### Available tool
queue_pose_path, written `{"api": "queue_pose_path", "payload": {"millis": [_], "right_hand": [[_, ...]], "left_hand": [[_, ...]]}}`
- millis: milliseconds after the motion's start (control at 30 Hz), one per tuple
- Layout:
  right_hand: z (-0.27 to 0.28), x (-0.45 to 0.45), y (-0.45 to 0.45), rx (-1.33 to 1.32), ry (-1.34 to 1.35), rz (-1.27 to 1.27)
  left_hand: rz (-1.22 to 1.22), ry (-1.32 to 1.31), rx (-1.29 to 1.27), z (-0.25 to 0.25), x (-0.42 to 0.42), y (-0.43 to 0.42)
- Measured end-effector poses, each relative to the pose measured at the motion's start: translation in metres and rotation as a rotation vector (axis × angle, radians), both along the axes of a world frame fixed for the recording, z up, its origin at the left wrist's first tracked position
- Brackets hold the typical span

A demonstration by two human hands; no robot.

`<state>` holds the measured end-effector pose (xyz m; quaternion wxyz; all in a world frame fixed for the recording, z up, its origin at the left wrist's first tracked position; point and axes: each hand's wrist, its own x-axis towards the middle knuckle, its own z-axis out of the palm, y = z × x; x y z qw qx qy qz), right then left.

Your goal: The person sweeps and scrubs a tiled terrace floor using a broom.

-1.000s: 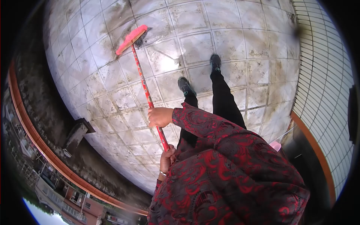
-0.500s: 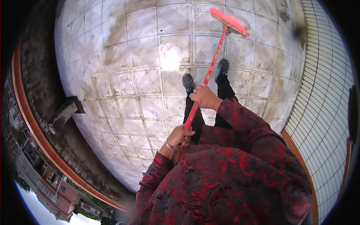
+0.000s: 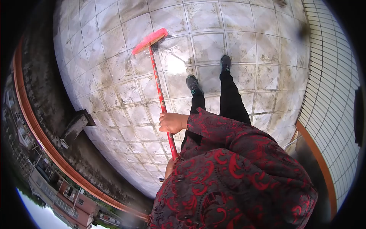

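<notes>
A broom (image 3: 155, 72) with a red patterned handle slants away from my body, its pink bristle head (image 3: 146, 40) on the tiled floor ahead and to the left. My right hand (image 3: 172, 123) is closed round the middle of the handle. At the handle's near end, my left hand (image 3: 170, 168) grips it low by my waist. Most of that hand is hidden by my jacket (image 3: 228, 179), so its fingers barely show.
Stained pale floor tiles (image 3: 206, 47) carry wet, shiny patches. My shoes (image 3: 193, 84) stand right of the broom. A white tiled wall (image 3: 331, 76) rises at the right. Along the left runs a dark parapet with an orange rail (image 3: 42, 147), and buildings (image 3: 65, 202) lie beyond it.
The broom head has swung from the upper right to the left across the floor. My right hand moved left and closer to my body with it; my left hand slid partly behind the jacket.
</notes>
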<state>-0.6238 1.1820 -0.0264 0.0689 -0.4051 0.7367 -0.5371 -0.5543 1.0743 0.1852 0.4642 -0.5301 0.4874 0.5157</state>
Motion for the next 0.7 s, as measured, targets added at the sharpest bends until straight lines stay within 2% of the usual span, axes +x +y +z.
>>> {"api": "queue_pose_path", "payload": {"millis": [100,200,233,333,467,700], "right_hand": [[0.012,-0.005,0.046,0.068,0.014,-0.170],[0.009,0.000,0.098,0.182,-0.072,-0.327],[0.006,0.005,0.117,0.203,-0.088,-0.407],[0.005,0.010,0.185,0.234,-0.153,-0.606],[0.001,0.026,0.273,0.287,-0.164,-0.934],[0.002,0.096,0.404,0.398,-0.300,-1.307]], "left_hand": [[-0.099,-0.040,0.088,-0.024,-0.005,0.004],[-0.337,-0.030,0.221,-0.035,-0.029,0.028],[-0.445,-0.022,0.260,-0.037,-0.042,0.046],[-0.497,-0.109,0.279,-0.033,-0.086,0.127],[-0.716,-0.199,0.416,-0.057,-0.122,0.213],[-0.796,-0.358,0.535,-0.080,-0.111,0.371]]}}
